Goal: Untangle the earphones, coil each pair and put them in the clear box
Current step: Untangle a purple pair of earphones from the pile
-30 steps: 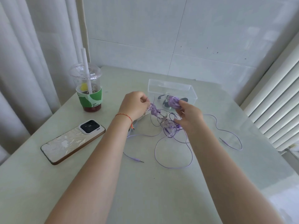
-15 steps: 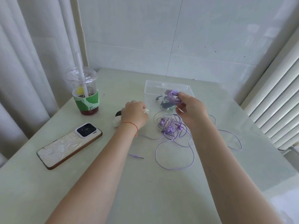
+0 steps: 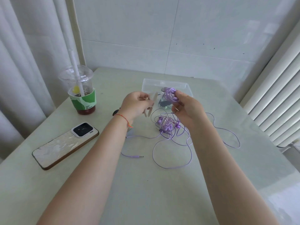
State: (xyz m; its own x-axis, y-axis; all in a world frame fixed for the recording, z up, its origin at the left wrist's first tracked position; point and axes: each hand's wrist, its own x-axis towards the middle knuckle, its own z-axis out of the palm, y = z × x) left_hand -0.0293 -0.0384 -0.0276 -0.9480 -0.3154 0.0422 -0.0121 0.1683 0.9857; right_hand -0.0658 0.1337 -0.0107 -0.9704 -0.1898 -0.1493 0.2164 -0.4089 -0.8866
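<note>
On the pale counter point(image 3: 146, 184), right hand point(image 3: 186, 109) now raised, pinching a coiled purple pair point(image 3: 170, 95) before the clear box point(image 3: 186, 88), left hand point(image 3: 136, 104) blurred mid-motion, grip unclear; loose purple tangle point(image 3: 167, 125) released, awaiting untangling.

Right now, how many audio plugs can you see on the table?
1: a purple plug lies on the table between the forearms, pointing right. Others may be hidden in the tangled purple earphones.

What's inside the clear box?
The clear box holds some dark and pale pieces, perhaps earphones, too blurry to name. The right hand with its coiled purple earphones covers the rest.
</note>
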